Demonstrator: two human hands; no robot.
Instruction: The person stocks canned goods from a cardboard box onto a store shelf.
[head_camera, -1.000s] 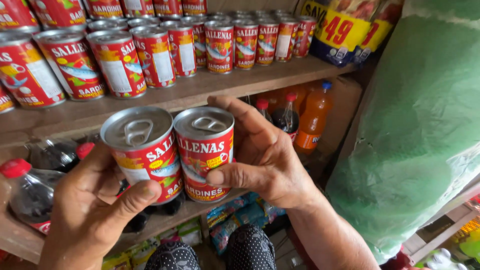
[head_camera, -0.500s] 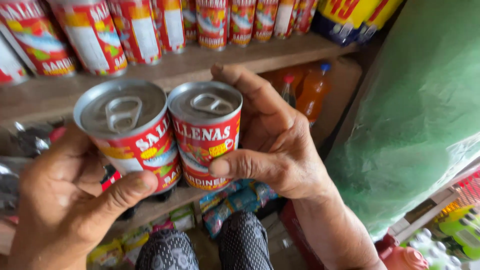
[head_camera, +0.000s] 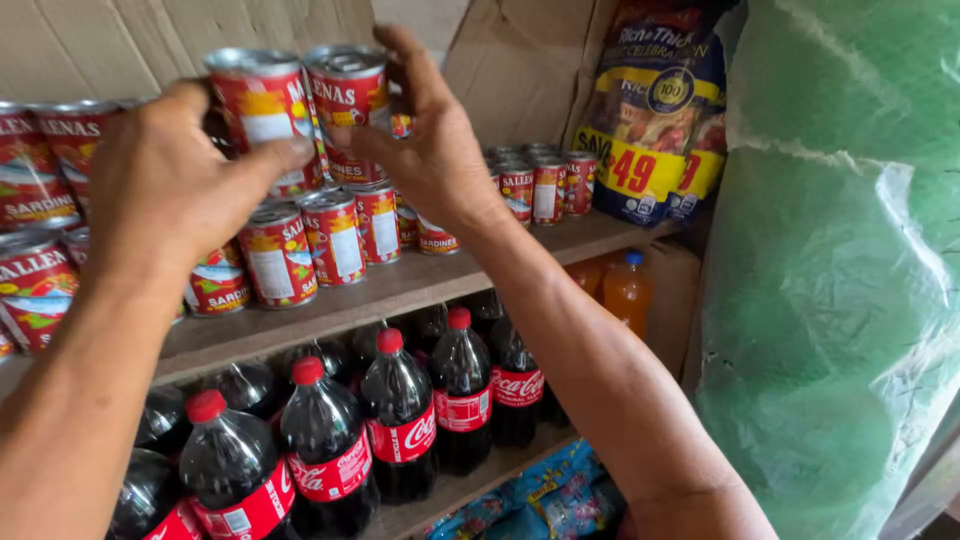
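Nearest, the left hand (head_camera: 165, 185) is closed around one red can (head_camera: 262, 105) and the right hand (head_camera: 430, 150) around a second can (head_camera: 348, 100) — both held just above the stacked cans (head_camera: 335, 235) on the wooden shelf (head_camera: 400, 290). A loose grip could drop either onto the cola bottles (head_camera: 400, 420) below — or topple the rows.

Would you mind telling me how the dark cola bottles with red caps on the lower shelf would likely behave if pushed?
The dark plastic cola bottles with red caps look full, so probably heavy for their size. They stand tall and narrow, so a push near the cap may tip one. Packed closely on the lower wooden shelf, a tipped bottle would likely knock its neighbours.
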